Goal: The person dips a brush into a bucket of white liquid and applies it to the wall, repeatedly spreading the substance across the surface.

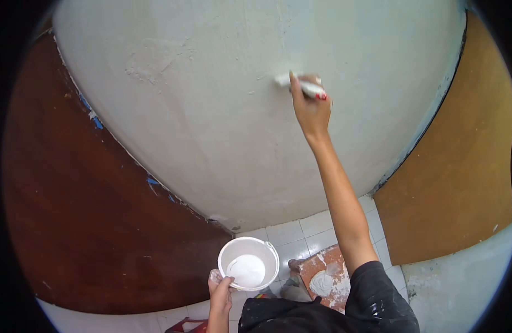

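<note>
Against the pale wall (222,127), my right hand (312,108) is closed around a white brush-like tool (308,89) with a red mark, whose tip is blurred near the wall surface. My left hand (219,291) grips the rim of a white bucket (272,265) at its lower left. White paint or paste (246,270) lies in the bottom of the bucket. Rough raised patches show on the wall at the upper left.
A dark brown panel (100,205) stands at the left, a lighter brown one (450,172) at the right. Below are white floor tiles (286,233), a reddish, white-smeared surface (336,277) beside my right arm, and a red object (188,326) at the bottom.
</note>
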`<move>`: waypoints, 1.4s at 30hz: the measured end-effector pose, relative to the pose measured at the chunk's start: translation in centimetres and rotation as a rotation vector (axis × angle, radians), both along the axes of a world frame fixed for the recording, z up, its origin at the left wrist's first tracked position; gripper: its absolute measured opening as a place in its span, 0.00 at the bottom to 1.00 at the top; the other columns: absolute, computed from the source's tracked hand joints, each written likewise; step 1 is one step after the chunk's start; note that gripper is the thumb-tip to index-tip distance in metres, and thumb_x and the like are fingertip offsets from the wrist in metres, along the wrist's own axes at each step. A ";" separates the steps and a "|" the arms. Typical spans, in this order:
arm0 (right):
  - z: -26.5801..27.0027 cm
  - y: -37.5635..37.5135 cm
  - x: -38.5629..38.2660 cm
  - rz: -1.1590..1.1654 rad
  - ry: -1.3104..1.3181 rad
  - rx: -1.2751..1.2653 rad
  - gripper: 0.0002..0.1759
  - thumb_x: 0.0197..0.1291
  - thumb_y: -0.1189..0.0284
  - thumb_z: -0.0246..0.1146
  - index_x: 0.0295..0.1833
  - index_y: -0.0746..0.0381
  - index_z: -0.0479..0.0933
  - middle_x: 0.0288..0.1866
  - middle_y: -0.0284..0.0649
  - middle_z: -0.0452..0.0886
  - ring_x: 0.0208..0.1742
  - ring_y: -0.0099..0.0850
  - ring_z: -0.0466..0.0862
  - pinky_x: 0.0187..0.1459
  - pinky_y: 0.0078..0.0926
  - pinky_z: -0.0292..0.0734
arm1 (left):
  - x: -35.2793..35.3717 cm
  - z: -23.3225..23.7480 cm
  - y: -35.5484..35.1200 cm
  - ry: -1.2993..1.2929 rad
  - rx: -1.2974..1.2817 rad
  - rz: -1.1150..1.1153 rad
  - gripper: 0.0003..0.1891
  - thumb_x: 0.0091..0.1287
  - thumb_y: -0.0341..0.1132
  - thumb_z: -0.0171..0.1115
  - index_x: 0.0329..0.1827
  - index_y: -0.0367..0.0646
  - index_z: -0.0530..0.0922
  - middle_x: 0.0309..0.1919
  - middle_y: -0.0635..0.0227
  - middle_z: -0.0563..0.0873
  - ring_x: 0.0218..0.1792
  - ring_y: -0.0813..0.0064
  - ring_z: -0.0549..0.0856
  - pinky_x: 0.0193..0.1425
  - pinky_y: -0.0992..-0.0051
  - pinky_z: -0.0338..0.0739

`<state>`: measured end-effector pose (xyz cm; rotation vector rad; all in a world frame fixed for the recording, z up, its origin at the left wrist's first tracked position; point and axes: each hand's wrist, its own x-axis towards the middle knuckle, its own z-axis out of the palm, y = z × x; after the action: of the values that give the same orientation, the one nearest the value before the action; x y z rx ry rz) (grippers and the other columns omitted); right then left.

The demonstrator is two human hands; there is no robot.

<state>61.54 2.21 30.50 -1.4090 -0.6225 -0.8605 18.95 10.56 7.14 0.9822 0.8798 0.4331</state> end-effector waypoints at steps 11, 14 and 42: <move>-14.3 -0.9 0.3 -0.150 -0.025 -0.285 0.10 0.66 0.67 0.67 0.45 0.63 0.78 0.29 0.48 0.85 0.31 0.46 0.87 0.33 0.38 0.80 | 0.8 0.6 -2.4 -0.082 -0.003 0.051 0.14 0.58 0.21 0.60 0.47 0.39 0.73 0.41 0.61 0.84 0.37 0.68 0.88 0.36 0.68 0.88; -13.1 -1.8 -0.6 -0.076 0.067 -0.340 0.10 0.66 0.68 0.67 0.47 0.62 0.78 0.30 0.49 0.86 0.32 0.47 0.88 0.35 0.39 0.81 | 0.6 -0.3 -2.1 -0.065 0.008 0.046 0.15 0.57 0.21 0.60 0.47 0.39 0.73 0.41 0.61 0.84 0.38 0.68 0.88 0.32 0.67 0.88; 4.8 -5.9 2.5 -0.147 -0.611 -0.949 0.23 0.54 0.76 0.67 0.57 0.49 0.84 0.51 0.35 0.88 0.49 0.36 0.86 0.47 0.33 0.83 | 4.5 0.6 2.2 -0.137 0.003 -0.063 0.14 0.58 0.23 0.62 0.46 0.40 0.71 0.38 0.61 0.83 0.35 0.69 0.88 0.30 0.72 0.85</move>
<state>64.07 -3.73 35.29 -2.0502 -1.5470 -1.1969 23.48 12.75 7.77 0.9684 0.7233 0.4430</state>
